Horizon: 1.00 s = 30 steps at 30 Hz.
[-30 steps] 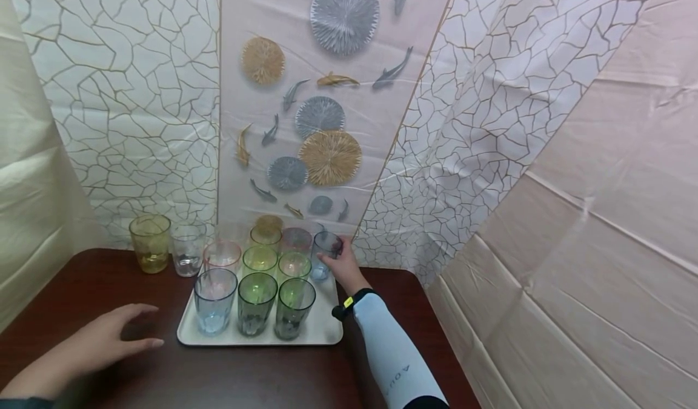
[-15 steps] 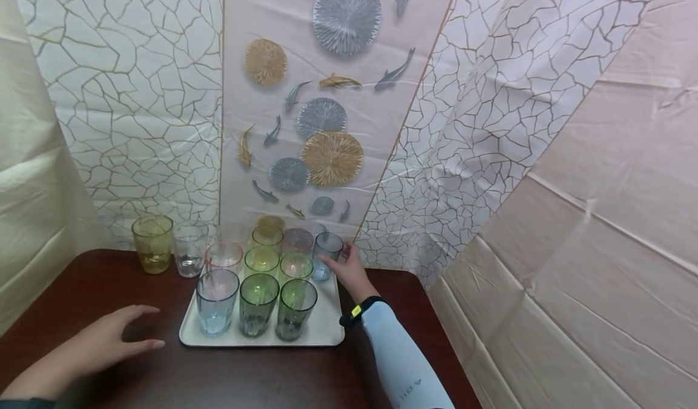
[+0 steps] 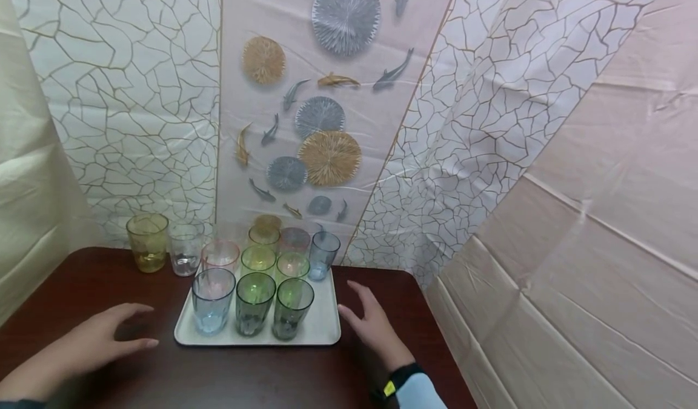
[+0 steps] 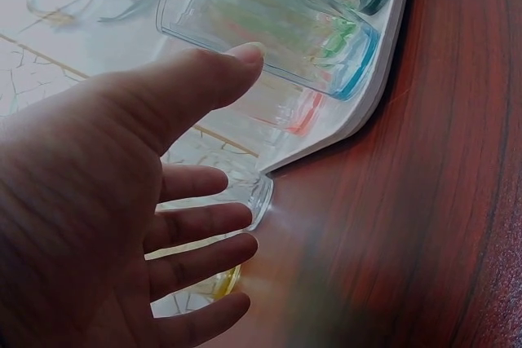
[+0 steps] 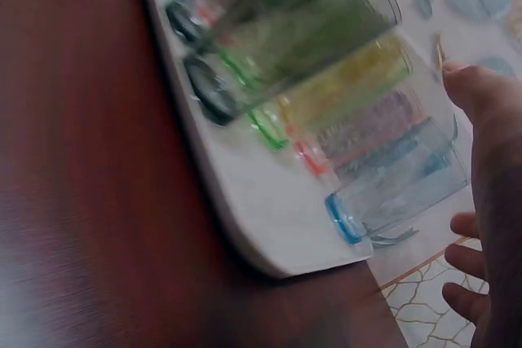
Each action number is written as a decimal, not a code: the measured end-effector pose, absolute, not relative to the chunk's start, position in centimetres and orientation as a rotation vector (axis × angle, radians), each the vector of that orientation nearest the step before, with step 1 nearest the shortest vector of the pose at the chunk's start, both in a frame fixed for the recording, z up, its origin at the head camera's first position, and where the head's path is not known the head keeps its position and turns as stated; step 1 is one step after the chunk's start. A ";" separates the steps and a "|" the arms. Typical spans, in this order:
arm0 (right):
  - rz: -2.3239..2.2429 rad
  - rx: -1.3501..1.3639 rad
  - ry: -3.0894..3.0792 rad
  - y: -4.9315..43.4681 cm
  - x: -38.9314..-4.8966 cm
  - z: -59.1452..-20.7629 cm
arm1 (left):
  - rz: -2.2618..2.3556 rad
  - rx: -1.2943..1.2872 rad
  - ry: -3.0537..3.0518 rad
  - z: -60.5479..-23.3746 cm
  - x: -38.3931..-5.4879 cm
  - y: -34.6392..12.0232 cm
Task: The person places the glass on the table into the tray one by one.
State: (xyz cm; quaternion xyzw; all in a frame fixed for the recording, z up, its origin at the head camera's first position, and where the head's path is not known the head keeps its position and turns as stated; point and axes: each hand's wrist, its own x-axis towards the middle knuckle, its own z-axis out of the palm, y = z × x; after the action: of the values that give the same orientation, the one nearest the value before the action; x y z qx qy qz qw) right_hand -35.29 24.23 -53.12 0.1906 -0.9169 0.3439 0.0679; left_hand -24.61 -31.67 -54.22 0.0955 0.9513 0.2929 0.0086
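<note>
On a white tray (image 3: 324, 321) stand several tinted drinking glasses. A blue glass (image 3: 324, 256) is at the back right corner, and a light blue glass (image 3: 209, 306) at the front left. Beside the latter are two smoky green glasses (image 3: 254, 309). Pink, yellow and light green glasses fill the rows behind. My right hand (image 3: 376, 327) hovers off the tray's right edge, fingers apart, holding nothing. My left hand (image 3: 100, 341) hangs left of the tray with thumb and fingers spread. In the left wrist view its thumb (image 4: 208, 79) overlaps the light blue glass.
A larger yellow glass (image 3: 147, 244) and a clear glass (image 3: 185, 251) stand off the tray at the table's back left. The dark brown wooden table (image 3: 245, 379) meets patterned cloth (image 3: 338, 82) behind and plain beige cloth (image 3: 589, 263) on the right.
My right hand has let go of the blue glass at the back right corner and drawn back toward the front right. The glass stays standing there. My left hand has hardly moved.
</note>
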 end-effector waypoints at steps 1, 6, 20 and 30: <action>1.004 0.608 -2.769 24.5 -34.5 -53.2 | 0.915 0.298 2.975 -54.2 -24.6 -31.7; 0.865 0.727 -2.759 25.2 -31.6 -54.0 | 0.928 0.339 3.027 -54.4 -24.2 -31.6; 0.893 0.741 -2.671 25.0 -29.4 -55.4 | 1.104 0.211 3.038 -55.3 -26.1 -32.8; 0.909 0.727 -2.675 24.5 -29.1 -55.0 | 1.524 -0.542 3.052 -54.9 -34.6 -34.9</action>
State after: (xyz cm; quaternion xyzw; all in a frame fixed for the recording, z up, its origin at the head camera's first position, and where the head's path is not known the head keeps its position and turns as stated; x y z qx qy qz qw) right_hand -29.08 24.52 -55.02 0.2478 -0.9112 0.3096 0.1117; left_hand -34.60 -34.93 -54.88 -0.1550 0.8728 0.4360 -0.1555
